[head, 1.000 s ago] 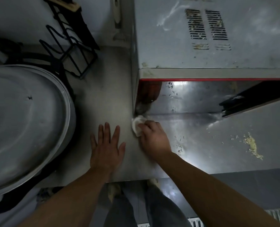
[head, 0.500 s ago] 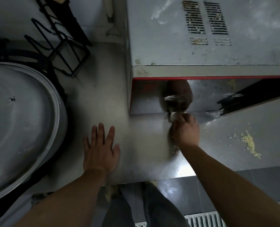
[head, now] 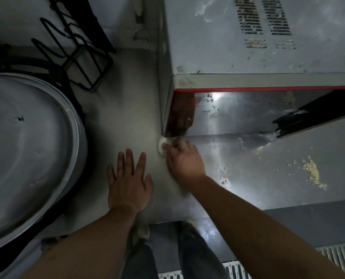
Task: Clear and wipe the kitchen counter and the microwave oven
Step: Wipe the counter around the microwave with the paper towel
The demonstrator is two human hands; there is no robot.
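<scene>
A steel microwave oven with a red trim line fills the upper right, its shiny front reflecting my fingers. On the metal counter, my right hand presses a small white cloth against the counter at the microwave's front left corner. My left hand lies flat on the counter with its fingers spread, just left of the right hand, holding nothing. Yellowish food crumbs are scattered on the counter to the right.
A large round metal lid or pot takes up the left side. A black wire rack stands at the back against the wall. The counter's front edge runs below my wrists, with my legs and a floor grate beneath.
My right hand has swept the cloth back left from the middle of the microwave's front to its left corner. My left hand has stayed flat in place.
</scene>
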